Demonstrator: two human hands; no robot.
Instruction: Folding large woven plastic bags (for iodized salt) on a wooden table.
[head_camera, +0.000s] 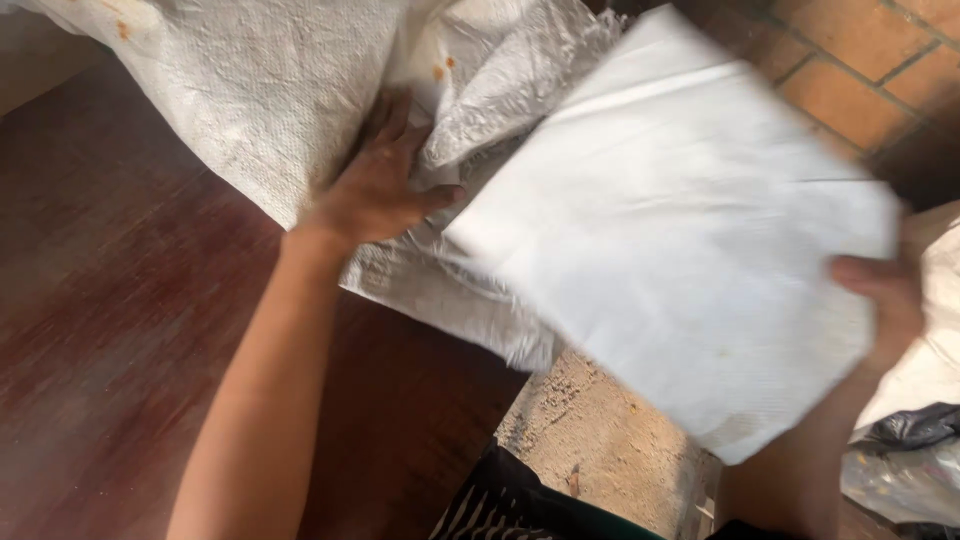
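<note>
My left hand (378, 180) presses flat on a large white woven sack (270, 90) that lies across the dark wooden table (110, 300), with the thumb at the sack's crumpled mouth (500, 90). My right hand (882, 300) grips the right edge of a flat white rectangular packet (670, 230), which is tilted and blurred, with its left corner close to the sack's opening.
Sandy, gritty ground (600, 430) shows below the packet. Red brick paving (860, 70) lies at the top right. Another white sack (935, 350) and a dark plastic bag (910, 430) sit at the right edge. My dark striped clothing (500, 505) shows at the bottom.
</note>
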